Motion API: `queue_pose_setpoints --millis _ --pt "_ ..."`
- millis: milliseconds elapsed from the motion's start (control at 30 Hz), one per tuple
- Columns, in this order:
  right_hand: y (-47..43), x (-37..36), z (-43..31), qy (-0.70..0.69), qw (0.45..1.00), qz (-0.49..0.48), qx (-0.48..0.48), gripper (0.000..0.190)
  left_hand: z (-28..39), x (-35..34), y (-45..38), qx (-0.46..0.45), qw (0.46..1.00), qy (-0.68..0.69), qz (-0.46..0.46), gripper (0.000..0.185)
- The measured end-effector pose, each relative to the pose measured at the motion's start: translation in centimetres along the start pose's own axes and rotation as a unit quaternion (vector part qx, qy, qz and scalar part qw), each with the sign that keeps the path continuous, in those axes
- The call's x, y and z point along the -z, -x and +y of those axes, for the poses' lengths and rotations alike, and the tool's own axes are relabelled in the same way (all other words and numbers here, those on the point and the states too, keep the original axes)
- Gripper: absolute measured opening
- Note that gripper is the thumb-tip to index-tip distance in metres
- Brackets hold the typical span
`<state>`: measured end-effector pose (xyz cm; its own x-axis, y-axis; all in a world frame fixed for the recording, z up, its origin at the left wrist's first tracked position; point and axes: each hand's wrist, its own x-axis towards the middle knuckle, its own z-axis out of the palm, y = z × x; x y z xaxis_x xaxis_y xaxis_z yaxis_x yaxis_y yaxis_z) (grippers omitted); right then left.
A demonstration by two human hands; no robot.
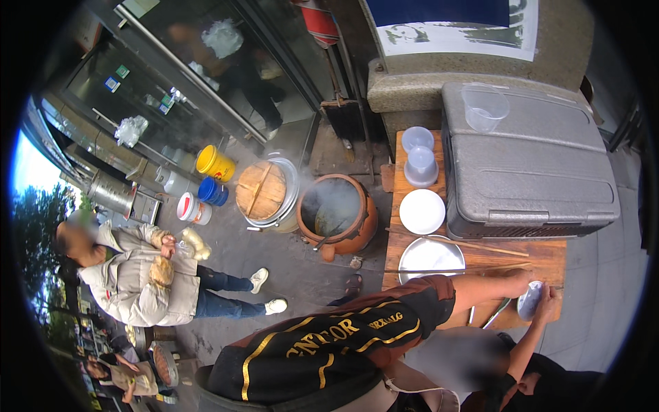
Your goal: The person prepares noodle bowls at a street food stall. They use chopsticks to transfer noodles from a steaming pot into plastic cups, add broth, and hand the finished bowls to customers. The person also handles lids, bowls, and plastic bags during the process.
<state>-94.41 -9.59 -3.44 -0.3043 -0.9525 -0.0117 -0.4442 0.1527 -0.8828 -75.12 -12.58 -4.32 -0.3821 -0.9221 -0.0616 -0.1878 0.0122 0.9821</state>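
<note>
Both of my own hands are out of view. Before me a person in a black shirt with gold stripes (319, 355) leans over a wooden table (551, 252). Two hands meet at a small, shallow pale dish (530, 300) near the table's edge; whether both belong to that person, I cannot tell. On the tabletop lie a round white tray (432, 255), a white plate or bowl (422, 211) and long wooden chopsticks (484, 245). Stacked clear plastic tubs (421, 165) stand further along. Steam rises from a brown clay pot (368, 219) with a ladle handle in it.
A grey insulated box (530, 170) carries a clear plastic tub (485, 110). Beside the clay pot, a wooden lid (265, 190) rests on a metal pot. Yellow (216, 164), blue (213, 191) and white (194, 208) buckets stand near glass doors. Someone in a pale jacket (134, 273) holds a bag.
</note>
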Motion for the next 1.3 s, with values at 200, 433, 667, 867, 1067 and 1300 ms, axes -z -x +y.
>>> queue_pose_setpoints --millis 200,433,667,867,1067,1300 --pt "0.6 -1.8 -1.1 -0.074 0.993 0.083 -0.027 0.047 5.4 6.8 6.7 -0.055 0.995 -0.062 0.05 0.029" --pt "1.1 0.0 0.5 0.104 0.984 0.146 0.005 0.053 7.8 13.5 15.0 -0.063 0.992 -0.11 -0.004 0.042" --pt "8.5 5.1 -7.1 0.157 0.95 0.269 -0.035 0.048 13.7 20.6 26.1 -0.009 0.995 -0.071 -0.067 0.036" --pt "22.0 0.9 -21.9 0.005 0.964 0.264 0.029 0.023 13.6 27.1 37.0 0.024 0.992 -0.047 -0.113 0.031" --pt "31.2 -12.6 -32.1 -0.101 0.986 0.135 -0.011 0.012 6.9 34.7 49.6 0.103 0.988 -0.046 -0.108 0.034" --pt "37.2 -32.6 -39.1 -0.057 0.961 -0.25 -0.098 0.004 -0.4 43.8 60.6 0.245 0.96 -0.131 -0.023 0.036"
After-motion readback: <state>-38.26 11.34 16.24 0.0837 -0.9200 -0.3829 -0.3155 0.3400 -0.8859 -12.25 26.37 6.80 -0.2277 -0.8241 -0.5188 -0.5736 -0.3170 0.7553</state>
